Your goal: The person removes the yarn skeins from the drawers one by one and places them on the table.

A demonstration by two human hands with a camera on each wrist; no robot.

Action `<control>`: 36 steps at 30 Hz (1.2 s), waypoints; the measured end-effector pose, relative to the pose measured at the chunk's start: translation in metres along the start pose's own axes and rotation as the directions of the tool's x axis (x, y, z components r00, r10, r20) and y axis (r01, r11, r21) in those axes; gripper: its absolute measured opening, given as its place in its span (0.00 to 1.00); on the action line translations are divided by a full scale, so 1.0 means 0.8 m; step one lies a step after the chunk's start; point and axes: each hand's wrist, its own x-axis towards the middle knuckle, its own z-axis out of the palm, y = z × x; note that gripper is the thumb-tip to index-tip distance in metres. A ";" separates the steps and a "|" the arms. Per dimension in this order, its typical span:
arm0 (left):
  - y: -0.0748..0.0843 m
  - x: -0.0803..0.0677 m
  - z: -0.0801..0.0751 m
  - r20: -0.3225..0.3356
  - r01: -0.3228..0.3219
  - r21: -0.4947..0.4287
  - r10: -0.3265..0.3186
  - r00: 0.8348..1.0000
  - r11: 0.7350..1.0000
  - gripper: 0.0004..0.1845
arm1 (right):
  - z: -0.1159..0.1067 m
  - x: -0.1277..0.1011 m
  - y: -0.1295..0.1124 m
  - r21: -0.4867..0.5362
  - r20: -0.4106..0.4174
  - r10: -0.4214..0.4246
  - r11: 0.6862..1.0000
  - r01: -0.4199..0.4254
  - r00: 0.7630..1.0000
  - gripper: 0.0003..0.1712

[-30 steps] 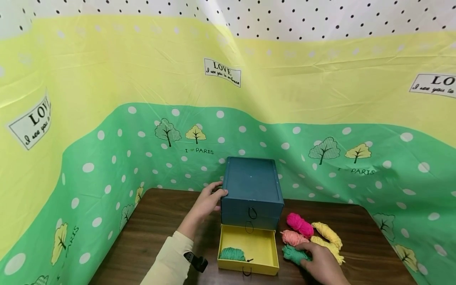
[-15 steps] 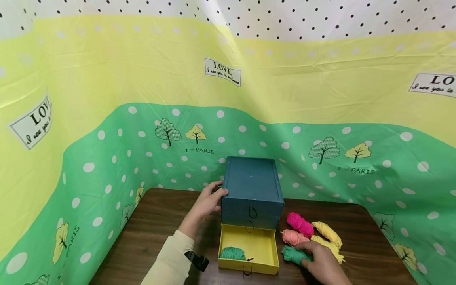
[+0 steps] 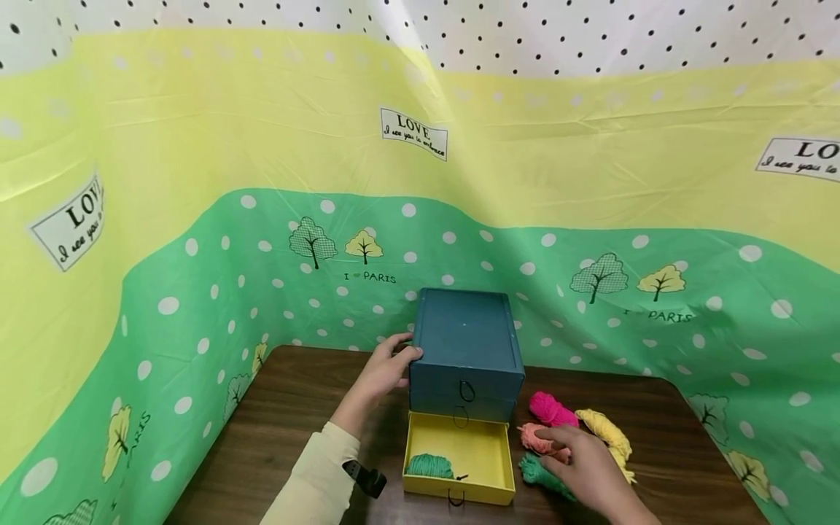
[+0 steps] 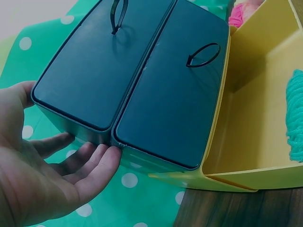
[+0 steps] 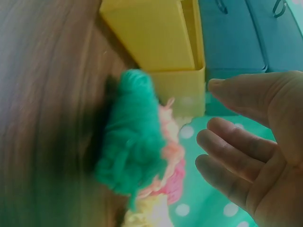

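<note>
My left hand (image 3: 382, 370) rests against the left side of a blue drawer box (image 3: 464, 328). In the left wrist view its fingertips touch the box's edge, the thumb at one corner. A yellow drawer (image 3: 502, 492) is pulled out at the bottom, with a green yarn skein (image 3: 429, 467) lying inside. My right hand (image 3: 586, 467) hovers over the loose yarn right of the drawer, holding nothing, fingers extended. Below its fingertips lie a second green skein (image 5: 130, 135) and a coral skein (image 3: 530, 436), partly covered by the hand in the head view.
A pink skein (image 3: 553, 410) and yellow skeins (image 3: 607, 430) lie behind and beside my right hand. Two upper blue drawers with black loop pulls (image 3: 467, 391) are pushed in. The brown wooden table (image 3: 275, 408) meets a patterned cloth (image 3: 472, 255) behind.
My right hand has come off the loose green skein and shifted up over the coral one. My left hand stays on the box.
</note>
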 end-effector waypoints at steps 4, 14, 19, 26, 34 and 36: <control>0.000 0.000 0.000 -0.002 -0.008 0.007 0.008 1.000 1.000 0.36 | 0.000 0.000 -0.015 0.033 -0.014 -0.055 0.998 0.056 0.998 0.22; 0.001 0.000 0.000 -0.001 -0.020 0.014 0.020 1.000 1.000 0.36 | 0.020 0.002 -0.054 0.142 -0.008 -0.164 0.976 0.163 0.986 0.13; 0.003 -0.002 0.000 -0.003 -0.025 0.013 0.025 1.000 1.000 0.36 | 0.034 0.007 -0.073 0.160 0.036 -0.227 0.963 0.218 0.973 0.16; 0.001 -0.001 -0.001 0.001 -0.030 0.011 0.030 1.000 0.999 0.36 | 0.054 0.019 -0.089 0.232 0.152 -0.243 0.951 0.204 0.958 0.18; -0.002 -0.005 0.001 0.004 -0.037 0.014 0.037 0.999 0.999 0.37 | 0.073 0.023 -0.097 0.285 0.237 -0.265 0.939 0.194 0.935 0.21; -0.002 -0.006 0.002 0.004 -0.037 0.015 0.037 0.999 0.999 0.37 | 0.077 0.025 -0.098 0.284 0.247 -0.268 0.939 0.195 0.931 0.20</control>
